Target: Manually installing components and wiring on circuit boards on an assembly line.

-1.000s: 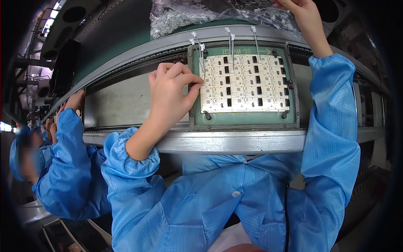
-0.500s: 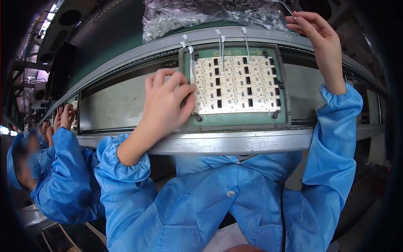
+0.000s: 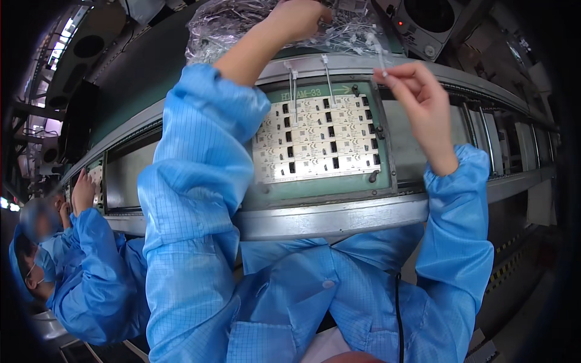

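White panel (image 3: 315,142): it sits flat on a green tray (image 3: 302,192) in front of the person; it is made of many small boards with black parts on them.
Tray place: inside a dark frame (image 3: 388,151), just behind a shiny metal rail (image 3: 333,222).
Standing wires (image 3: 329,85): a few thin ones poke up from the panel's far side, with white ends on top.
Left hand (image 3: 299,20): up at the clear plastic bag (image 3: 221,33); I cannot tell if its fingers grip anything.
Left sleeve (image 3: 196,181): blue, and it hides the panel's far left corner.
Right hand (image 3: 422,100): thumb and finger pinch a thin white wire (image 3: 382,65), near the frame's far right corner.
Bag: beyond the far rail, full of wires and white bits.
Co-worker's hand (image 3: 83,193): raised, well off to the left.
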Demonstrator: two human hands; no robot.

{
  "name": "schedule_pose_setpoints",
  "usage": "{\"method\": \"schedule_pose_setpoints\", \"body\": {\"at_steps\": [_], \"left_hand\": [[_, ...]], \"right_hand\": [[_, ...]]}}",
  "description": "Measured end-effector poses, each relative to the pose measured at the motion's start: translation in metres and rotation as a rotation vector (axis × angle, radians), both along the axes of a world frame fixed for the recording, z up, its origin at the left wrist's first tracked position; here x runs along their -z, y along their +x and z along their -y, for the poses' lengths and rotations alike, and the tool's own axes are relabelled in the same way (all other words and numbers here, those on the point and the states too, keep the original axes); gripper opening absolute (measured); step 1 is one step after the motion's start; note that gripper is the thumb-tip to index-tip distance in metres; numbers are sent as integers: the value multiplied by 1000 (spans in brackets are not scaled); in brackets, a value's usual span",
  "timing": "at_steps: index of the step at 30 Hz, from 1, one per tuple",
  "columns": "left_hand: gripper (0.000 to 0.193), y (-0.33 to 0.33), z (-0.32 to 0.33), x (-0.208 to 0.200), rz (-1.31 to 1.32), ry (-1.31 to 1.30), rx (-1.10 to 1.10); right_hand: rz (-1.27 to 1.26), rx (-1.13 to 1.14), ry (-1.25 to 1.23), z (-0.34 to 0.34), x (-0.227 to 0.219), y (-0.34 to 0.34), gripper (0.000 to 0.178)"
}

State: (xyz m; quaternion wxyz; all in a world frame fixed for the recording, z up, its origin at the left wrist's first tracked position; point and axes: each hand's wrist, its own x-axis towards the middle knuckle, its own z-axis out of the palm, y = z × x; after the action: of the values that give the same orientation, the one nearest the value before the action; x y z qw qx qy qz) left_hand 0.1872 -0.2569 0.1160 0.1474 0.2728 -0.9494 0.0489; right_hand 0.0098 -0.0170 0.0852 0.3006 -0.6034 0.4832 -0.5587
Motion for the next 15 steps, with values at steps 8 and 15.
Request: {"method": "schedule_pose_setpoints", "body": {"at_steps": [8, 15], "left_hand": [[31, -25, 16, 14, -56, 94, 162], [19, -69, -3, -6, 5, 67, 281]], "right_hand": [[-313, 110, -43, -4, 3, 12, 8], [-364, 101, -59, 0, 6, 14, 9]]}}
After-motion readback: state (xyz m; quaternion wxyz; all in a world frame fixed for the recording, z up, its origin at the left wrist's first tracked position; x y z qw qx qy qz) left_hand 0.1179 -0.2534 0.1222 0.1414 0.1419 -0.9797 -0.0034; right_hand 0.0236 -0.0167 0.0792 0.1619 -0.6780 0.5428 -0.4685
